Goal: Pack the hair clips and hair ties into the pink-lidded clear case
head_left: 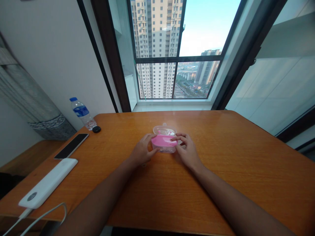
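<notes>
A small clear plastic container with a pink lid (pixel 164 141) stands on the table between my hands. My left hand (pixel 144 148) grips its left end, thumb low at the front and fingers at the upper rim. On the other end my right hand (pixel 187 151) has its thumb against the side, with fingertips resting on the pink top. Just behind the pink lid shows a clear, rounded plastic piece (pixel 164 129) with a small tab at its far edge. I cannot tell whether that piece is joined to the container.
Along the left side of the wooden table (pixel 246 154) lie a white power strip-like block (pixel 49 183) with a white cable (pixel 51 209), a phone (pixel 72 146), a small black round object (pixel 96 129) and a water bottle (pixel 82 113). A window (pixel 177 59) is beyond the far edge.
</notes>
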Action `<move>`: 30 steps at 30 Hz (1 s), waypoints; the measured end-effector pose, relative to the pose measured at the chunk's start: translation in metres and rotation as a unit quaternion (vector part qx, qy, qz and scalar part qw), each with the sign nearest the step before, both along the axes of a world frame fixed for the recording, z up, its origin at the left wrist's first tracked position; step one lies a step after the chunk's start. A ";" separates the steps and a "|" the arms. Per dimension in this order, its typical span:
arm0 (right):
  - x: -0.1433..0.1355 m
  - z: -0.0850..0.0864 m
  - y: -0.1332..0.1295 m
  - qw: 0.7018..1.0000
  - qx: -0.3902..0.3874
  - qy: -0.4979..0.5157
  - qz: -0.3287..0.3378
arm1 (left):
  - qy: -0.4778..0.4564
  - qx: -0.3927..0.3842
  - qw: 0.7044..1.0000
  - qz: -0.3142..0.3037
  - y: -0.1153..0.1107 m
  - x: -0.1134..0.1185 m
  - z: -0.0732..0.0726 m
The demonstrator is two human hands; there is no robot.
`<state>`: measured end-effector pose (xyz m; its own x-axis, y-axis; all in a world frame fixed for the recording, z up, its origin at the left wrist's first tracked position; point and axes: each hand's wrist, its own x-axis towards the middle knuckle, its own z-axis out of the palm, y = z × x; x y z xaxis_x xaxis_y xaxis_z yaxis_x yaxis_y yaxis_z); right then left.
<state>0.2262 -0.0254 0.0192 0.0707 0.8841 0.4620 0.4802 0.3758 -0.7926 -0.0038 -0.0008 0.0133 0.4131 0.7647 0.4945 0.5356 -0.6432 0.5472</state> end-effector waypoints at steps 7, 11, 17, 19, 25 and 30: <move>0.001 0.005 -0.002 0.998 0.041 0.018 -0.043 | 0.028 0.025 0.999 0.020 0.000 -0.013 0.015; -0.001 0.012 -0.008 0.994 0.090 0.032 -0.051 | 0.053 -0.011 0.995 0.080 0.006 -0.030 0.018; -0.005 0.019 -0.018 0.989 0.145 0.026 -0.017 | 0.174 -0.101 0.978 -0.048 0.009 -0.042 0.017; -0.006 0.020 -0.021 0.988 0.150 0.022 -0.004 | 0.181 -0.119 0.974 -0.062 0.009 -0.041 0.015; -0.008 0.021 -0.026 0.982 0.183 0.010 0.046 | 0.186 -0.147 0.969 -0.064 0.009 -0.039 0.012; -0.008 0.017 -0.028 0.972 0.173 -0.053 0.151 | 0.172 -0.165 0.968 -0.081 0.008 -0.041 0.015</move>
<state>0.2182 -0.0530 0.0365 -0.2328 0.6468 0.7263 0.3782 0.7482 -0.5451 -0.0452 0.0067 0.0285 0.6374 0.7691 0.0465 0.6300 -0.5550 0.5433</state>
